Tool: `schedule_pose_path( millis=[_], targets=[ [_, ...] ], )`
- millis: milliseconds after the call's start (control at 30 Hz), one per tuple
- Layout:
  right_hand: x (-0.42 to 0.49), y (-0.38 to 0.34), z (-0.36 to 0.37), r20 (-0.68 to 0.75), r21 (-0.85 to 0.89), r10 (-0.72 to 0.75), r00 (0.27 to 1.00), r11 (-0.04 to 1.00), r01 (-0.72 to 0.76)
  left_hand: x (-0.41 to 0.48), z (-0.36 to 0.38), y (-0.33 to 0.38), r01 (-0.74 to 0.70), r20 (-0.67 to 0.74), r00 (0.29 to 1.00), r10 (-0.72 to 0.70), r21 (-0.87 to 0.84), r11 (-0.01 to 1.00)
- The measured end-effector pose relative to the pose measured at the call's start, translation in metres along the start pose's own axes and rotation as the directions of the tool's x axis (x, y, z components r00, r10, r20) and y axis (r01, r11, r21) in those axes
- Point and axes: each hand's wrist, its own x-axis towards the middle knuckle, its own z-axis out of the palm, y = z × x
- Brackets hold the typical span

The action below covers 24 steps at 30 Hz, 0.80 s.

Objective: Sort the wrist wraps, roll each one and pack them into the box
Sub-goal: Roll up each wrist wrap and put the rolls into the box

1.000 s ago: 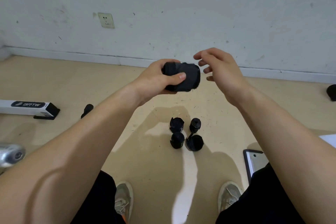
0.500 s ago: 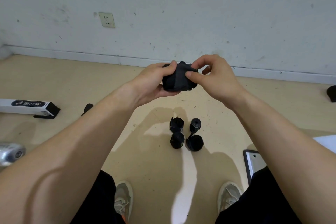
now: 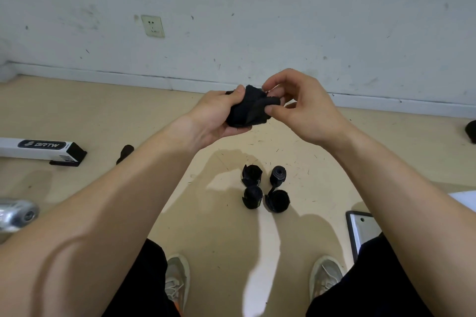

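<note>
A black wrist wrap (image 3: pixel 249 110), partly rolled, is held up in front of the wall above the floor. My left hand (image 3: pixel 215 118) cups the roll from the left, thumb on its top. My right hand (image 3: pixel 301 108) pinches the wrap's loose end between thumb and forefinger at the right side. Several rolled black wraps (image 3: pixel 265 189) stand in a tight group on the floor below my hands. A white and black box (image 3: pixel 41 150) marked BRTW lies on the floor at the far left.
Another dark wrap (image 3: pixel 125 153) lies near the box. A dark object (image 3: pixel 470 131) sits at the right edge, a flat framed panel (image 3: pixel 359 231) by my right knee, a metal piece (image 3: pixel 16 213) at the left. My shoes (image 3: pixel 177 283) are below.
My right hand, which hovered apart from the roll a second ago, has closed in and now pinches the wrap's end. The roll looks looser and more crumpled.
</note>
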Motion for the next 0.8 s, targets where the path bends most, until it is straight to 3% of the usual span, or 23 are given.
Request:
schedule_pose_path(
  millis=[200,567,800],
  targets=[
    [0.002,0.000,0.002,-0.042,-0.084,-0.029,0.999,0.996,0.025,-0.001,0.003,-0.005,-0.003,0.054,0.999,-0.002,0.097,0.995],
    [0.005,0.014,0.006,-0.160,-0.096,0.034,0.986,0.994,-0.049,-0.004,0.011,-0.008,-0.015,0.150,0.989,0.005,0.063,0.998],
    [0.006,0.022,0.012,-0.110,0.207,0.226,0.968,0.958,-0.200,-0.014,0.019,-0.010,-0.117,0.100,0.990,0.100,0.181,0.976]
  ],
)
